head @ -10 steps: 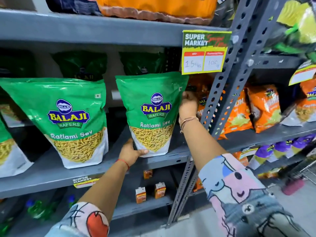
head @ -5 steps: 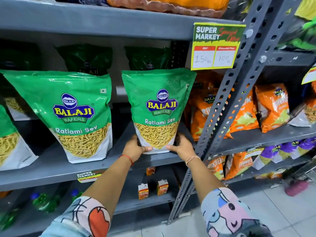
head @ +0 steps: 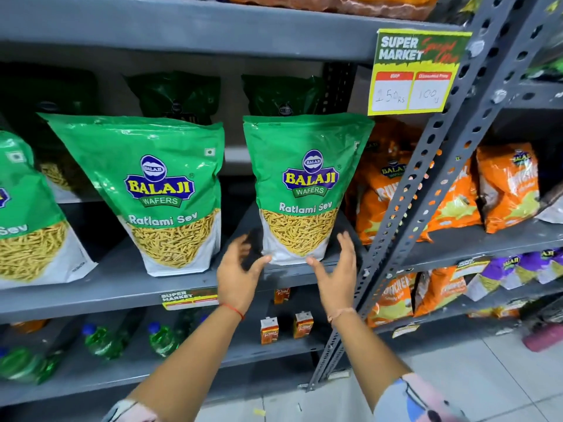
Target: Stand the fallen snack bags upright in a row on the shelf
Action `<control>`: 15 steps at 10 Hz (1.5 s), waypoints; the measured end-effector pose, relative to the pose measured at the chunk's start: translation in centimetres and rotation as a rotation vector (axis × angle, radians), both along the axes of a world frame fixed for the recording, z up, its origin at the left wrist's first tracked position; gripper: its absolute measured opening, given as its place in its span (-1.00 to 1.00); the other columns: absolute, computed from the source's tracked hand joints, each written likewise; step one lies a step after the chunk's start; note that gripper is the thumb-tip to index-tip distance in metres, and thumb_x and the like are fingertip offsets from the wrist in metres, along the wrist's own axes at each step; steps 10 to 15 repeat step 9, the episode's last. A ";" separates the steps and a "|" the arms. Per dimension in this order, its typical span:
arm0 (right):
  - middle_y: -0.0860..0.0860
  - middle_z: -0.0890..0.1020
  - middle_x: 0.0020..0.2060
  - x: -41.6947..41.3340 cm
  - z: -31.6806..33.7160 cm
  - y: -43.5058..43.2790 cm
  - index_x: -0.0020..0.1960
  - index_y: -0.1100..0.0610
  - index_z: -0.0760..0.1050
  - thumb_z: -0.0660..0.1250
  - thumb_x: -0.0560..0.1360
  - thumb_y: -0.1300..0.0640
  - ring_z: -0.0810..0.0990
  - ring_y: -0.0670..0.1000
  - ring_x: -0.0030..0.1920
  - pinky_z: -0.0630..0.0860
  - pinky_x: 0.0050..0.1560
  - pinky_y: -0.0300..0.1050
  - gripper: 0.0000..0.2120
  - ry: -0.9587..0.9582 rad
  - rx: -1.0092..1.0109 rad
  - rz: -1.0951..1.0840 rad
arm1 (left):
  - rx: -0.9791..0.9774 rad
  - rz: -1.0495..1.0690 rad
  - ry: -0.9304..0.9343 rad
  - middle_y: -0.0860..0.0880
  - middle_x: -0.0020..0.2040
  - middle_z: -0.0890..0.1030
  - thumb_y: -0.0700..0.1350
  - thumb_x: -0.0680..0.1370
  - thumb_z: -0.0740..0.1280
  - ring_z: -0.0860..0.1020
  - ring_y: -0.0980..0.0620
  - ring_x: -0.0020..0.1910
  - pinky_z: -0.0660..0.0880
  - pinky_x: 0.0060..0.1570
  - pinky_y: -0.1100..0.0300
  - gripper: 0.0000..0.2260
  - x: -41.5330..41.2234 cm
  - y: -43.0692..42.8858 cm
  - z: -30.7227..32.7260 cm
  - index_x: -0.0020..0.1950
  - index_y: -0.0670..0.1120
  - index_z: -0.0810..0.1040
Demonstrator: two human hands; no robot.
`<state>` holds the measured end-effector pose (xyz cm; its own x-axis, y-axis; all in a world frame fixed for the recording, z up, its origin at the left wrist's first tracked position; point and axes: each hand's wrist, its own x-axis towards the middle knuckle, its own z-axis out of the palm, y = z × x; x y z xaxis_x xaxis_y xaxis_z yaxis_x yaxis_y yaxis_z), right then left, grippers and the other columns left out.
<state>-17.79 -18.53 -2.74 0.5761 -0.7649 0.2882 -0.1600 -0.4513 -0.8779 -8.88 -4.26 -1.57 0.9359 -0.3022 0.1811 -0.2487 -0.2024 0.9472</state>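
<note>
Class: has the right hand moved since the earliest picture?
Yes. The right hand went down from the bag's upper right edge to its bottom corner, near the shelf's front edge.

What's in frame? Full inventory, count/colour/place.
Ratlami Sev bags: three in front, green, upright on the middle shelf; darker green ones behind, count unclear
shelf: grey metal, several tiers
price sign: one, green and yellow, hanging from the upper shelf, right
orange snack bags: several, right bay
purple bags: a few, lower right
juice cartons: three, orange, lower shelf
green bottles: several, lower left
left hand: open, by the right bag's base
right hand: open, opposite side
</note>
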 end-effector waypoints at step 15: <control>0.13 0.50 0.27 13.2 -0.8 14.2 0.32 0.17 0.32 0.35 0.39 0.30 0.45 0.08 0.28 0.37 0.34 0.01 -0.48 0.134 0.314 0.383 | -0.157 -0.008 0.251 -0.10 0.18 0.50 -0.33 0.34 0.44 0.47 -0.02 0.16 0.38 0.20 0.09 -0.50 10.1 15.4 -0.9 0.25 -0.25 0.40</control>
